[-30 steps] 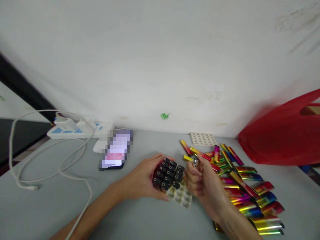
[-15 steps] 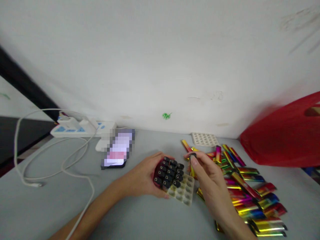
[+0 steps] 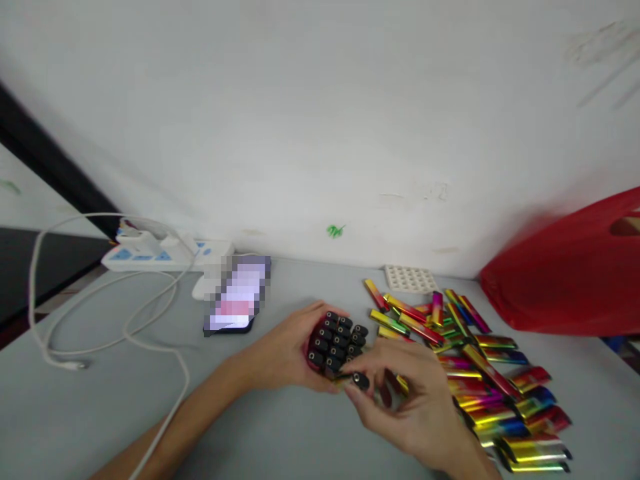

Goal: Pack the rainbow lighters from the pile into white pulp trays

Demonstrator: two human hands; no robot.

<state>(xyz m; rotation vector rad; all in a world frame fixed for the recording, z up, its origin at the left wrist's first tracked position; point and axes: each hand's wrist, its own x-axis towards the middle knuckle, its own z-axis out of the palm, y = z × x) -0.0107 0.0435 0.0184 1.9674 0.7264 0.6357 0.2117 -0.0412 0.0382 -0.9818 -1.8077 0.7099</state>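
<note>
I read the left hand (image 3: 290, 350) gripping clustered tubes (image 3: 338, 342), black ends toward my camera. At their five o'clock, the right hand (image 3: 425, 407) pinches a black-ended tube (image 3: 361, 381), end likewise; long axis hidden. That hand screens their four o'clock side. Loose metallic tubes (image 3: 491, 371): three o'clock.

Viewpoint: the person's head, single camera | Facing: forward and down, pale wall (image 3: 320, 120) at 12 o'clock, grey tabletop (image 3: 280, 433) at 6 | Range: near, left hand (image 3: 293, 347) towards 6, right hand (image 3: 420, 393) towards 5

Black-topped sticks (image 3: 339, 341) stand bunched — another stick (image 3: 361, 381) just beside, seemingly tilted.
</note>
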